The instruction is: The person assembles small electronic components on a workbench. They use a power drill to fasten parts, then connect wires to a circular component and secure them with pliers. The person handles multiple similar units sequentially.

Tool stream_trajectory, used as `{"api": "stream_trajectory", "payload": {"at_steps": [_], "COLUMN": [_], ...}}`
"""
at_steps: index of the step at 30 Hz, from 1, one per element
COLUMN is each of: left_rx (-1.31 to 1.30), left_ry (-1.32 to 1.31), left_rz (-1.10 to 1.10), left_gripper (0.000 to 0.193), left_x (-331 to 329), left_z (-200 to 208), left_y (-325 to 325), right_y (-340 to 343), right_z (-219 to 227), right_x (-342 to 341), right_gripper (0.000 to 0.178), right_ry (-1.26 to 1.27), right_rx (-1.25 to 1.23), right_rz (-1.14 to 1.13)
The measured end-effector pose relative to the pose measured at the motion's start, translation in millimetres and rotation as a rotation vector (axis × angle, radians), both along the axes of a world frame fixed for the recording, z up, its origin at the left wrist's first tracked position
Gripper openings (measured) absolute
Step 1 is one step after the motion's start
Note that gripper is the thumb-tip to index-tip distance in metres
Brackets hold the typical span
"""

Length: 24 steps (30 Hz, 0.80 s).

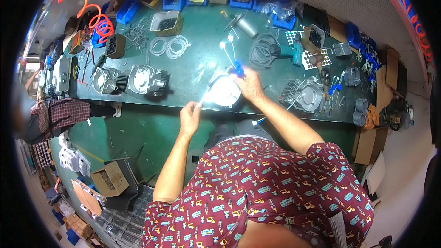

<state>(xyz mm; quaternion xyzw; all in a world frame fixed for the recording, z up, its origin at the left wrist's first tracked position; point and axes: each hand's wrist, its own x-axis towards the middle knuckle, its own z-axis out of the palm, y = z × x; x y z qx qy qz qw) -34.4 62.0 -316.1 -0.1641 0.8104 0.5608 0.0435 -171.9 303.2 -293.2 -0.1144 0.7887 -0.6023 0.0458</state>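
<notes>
Silvery metal (223, 93) shines, the half-curled right hand (250, 84) touching it at three o'clock. At eight, the left hand (189, 117) is nearly closed; what they hold is unclear.

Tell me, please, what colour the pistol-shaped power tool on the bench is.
The power tool is mostly teal, seen best in the head view.

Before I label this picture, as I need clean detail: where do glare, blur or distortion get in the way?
Head view: glare burns out the bright part between the left hand and right hand, hiding much of its surface; head view: the workbench's far edge bows with the fisheye bend; head view: the co-worker near the left rim has a blurred head.
</notes>
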Motion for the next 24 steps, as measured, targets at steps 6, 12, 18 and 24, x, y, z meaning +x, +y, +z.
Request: {"api": "stream_trajectory", "payload": {"at_steps": [6, 12, 18, 24], "left_rx": [0.055, 0.300, 0.306, 0.463], "left_ry": [-0.091, -0.171, -0.243, -0.517], "left_rz": [-0.056, -0.064, -0.142, -0.190], "left_gripper": [0.032, 0.031, 0.028, 0.029], "left_x": [-5.5, -10.5, -20.7, -36.2], "left_z": [-27.5, -16.0, -11.7, 9.0], "left_y": [0.4, 1.1, 2.4, -5.7], "right_y": [-3.6, 0.0, -1.3, 2.2], "right_z": [-0.1, 1.2, 2.5, 1.3], "right_x": [1.9, 2.6, 4.5, 3.4], "right_gripper": [0.023, 0.024, 0.024, 0.025], "right_ry": [0.031, 0.023, 0.039, 0.023], "right_rx": [-0.018, 0.014, -0.018, 0.017], "right_rz": [-0.011, -0.010, -0.005, 0.013]}}
